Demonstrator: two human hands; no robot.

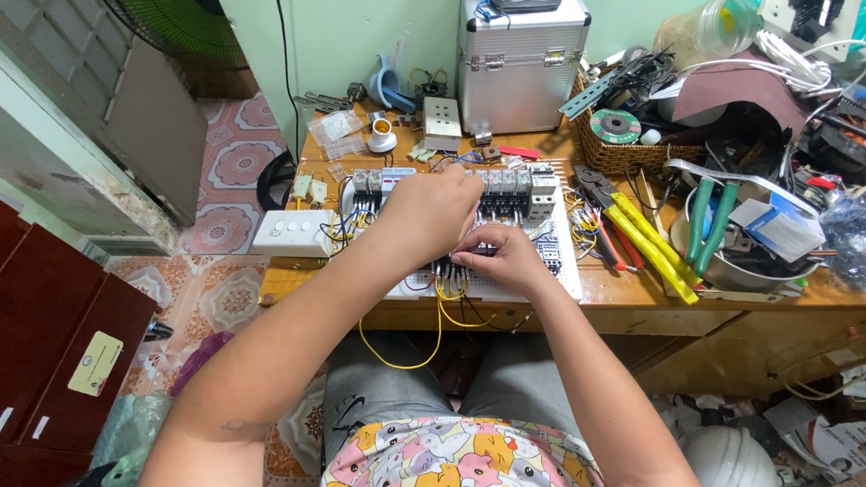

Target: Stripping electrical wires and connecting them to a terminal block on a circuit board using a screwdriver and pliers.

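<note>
Fingers (472, 259) of the right hand (502, 263) pinch yellow wires (441, 304) at the white panel (561, 276); left hand (435, 209), grip hidden, rests on the breakers (502, 183), steadying them

A wooden table (650, 292) carries a white wiring board (564, 272); a silver metal case (520, 63) stands at the back; a wicker basket (624, 155), yellow-handled pliers (653, 242) and a white switch plate (293, 232) lie beside.
</note>
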